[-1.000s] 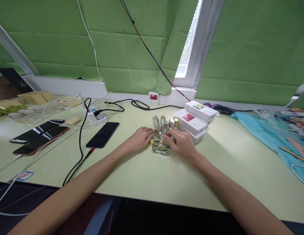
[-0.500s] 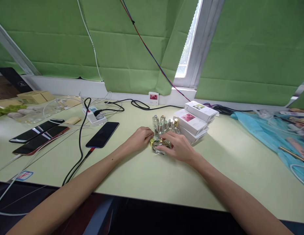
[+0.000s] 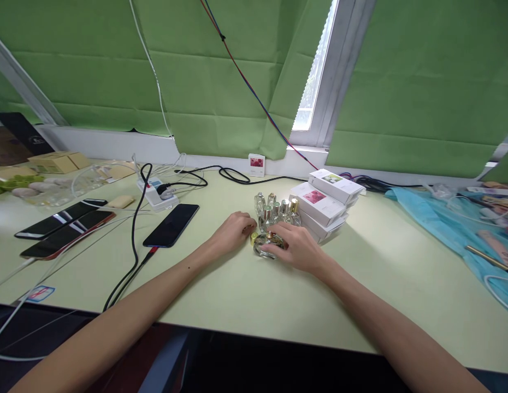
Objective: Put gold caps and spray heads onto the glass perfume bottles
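Observation:
On the pale table, my right hand [image 3: 297,244] grips a rounded clear glass bottle [image 3: 265,246] with a gold neck, thumb in front and fingers over its top. My left hand [image 3: 236,229] rests on the table to the left, its fingers curled together; what they hold, if anything, is hidden. Between the hands stands a small yellow-gold cap [image 3: 254,237], close to my left fingertips and beside the bottle. Right behind is a cluster of several small glass bottles [image 3: 268,213] with silver, greenish and gold tops.
White boxes [image 3: 319,204] are stacked behind my right hand. A black phone [image 3: 171,225] on a cable, a power strip [image 3: 160,199] and two more phones [image 3: 69,232] lie left. Blue plastic [image 3: 434,224] covers the right side. A small white card box [image 3: 257,165] stands at the back.

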`<control>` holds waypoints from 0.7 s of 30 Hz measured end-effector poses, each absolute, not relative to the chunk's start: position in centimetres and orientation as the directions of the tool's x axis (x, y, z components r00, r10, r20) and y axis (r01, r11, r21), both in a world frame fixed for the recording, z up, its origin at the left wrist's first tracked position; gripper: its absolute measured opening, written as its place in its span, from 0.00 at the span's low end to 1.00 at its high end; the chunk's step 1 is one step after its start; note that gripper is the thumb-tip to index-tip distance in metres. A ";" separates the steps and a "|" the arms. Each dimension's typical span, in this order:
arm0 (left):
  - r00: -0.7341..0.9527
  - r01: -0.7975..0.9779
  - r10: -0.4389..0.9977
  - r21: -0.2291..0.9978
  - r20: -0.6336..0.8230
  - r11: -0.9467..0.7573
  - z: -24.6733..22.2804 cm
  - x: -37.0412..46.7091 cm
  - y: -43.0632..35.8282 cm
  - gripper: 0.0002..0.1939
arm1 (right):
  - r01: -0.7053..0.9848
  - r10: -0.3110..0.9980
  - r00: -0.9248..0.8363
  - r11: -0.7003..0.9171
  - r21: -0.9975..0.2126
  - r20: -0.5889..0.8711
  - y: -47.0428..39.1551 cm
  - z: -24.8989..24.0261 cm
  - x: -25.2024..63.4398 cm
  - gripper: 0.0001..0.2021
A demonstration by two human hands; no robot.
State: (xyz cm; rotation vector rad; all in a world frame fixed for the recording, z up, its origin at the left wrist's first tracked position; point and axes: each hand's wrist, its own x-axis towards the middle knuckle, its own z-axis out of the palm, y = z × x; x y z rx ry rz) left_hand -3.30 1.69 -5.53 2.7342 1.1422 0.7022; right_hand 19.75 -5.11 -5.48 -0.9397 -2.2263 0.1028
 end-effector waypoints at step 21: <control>0.404 0.386 0.521 0.376 0.752 -0.842 -2.9 -0.4 -3.3 0.04 | 0.565 0.695 -0.485 0.713 -0.416 0.531 -5.2 -5.6 19.5 0.13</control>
